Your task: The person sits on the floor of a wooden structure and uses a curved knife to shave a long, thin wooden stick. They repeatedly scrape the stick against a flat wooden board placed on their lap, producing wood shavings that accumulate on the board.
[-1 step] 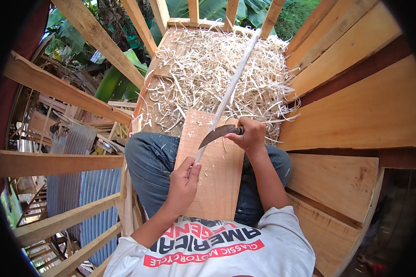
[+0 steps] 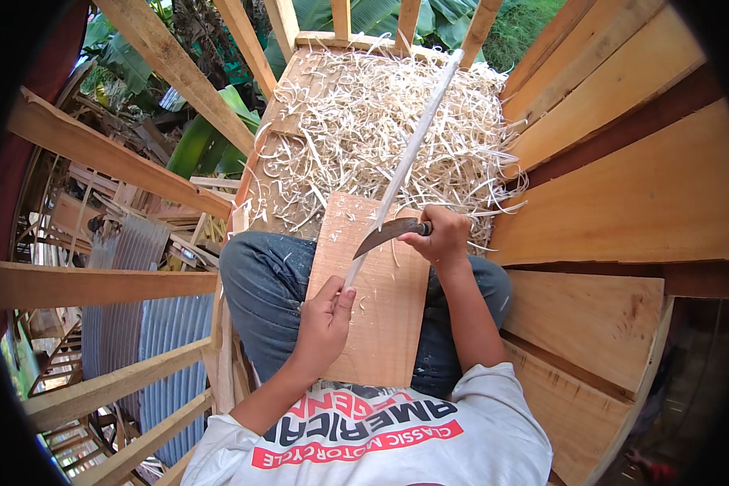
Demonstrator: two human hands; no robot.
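Note:
My left hand (image 2: 326,316) is closed around the near end of a long, pale, slender wooden stick (image 2: 413,142), which slants away to the far right. In my right hand (image 2: 447,235) is the dark handle of a knife with a curved blade (image 2: 386,232). The blade lies across the stick a short way beyond my left fingers, its tip pointing left. Beneath both, a flat wooden board (image 2: 373,332) rests across my lap, with a few small shavings on it.
A thick heap of curly wood shavings (image 2: 381,121) covers much of the plank floor (image 2: 287,194) ahead. Wooden slats (image 2: 105,283) stand at the left, with corrugated sheets (image 2: 174,340) beyond them. Wide wooden planks (image 2: 616,194) form the right side. Green leaves (image 2: 324,16) show past the far rails.
The stick's far end and the knife have shifted very slightly to the right. Both hands keep their hold.

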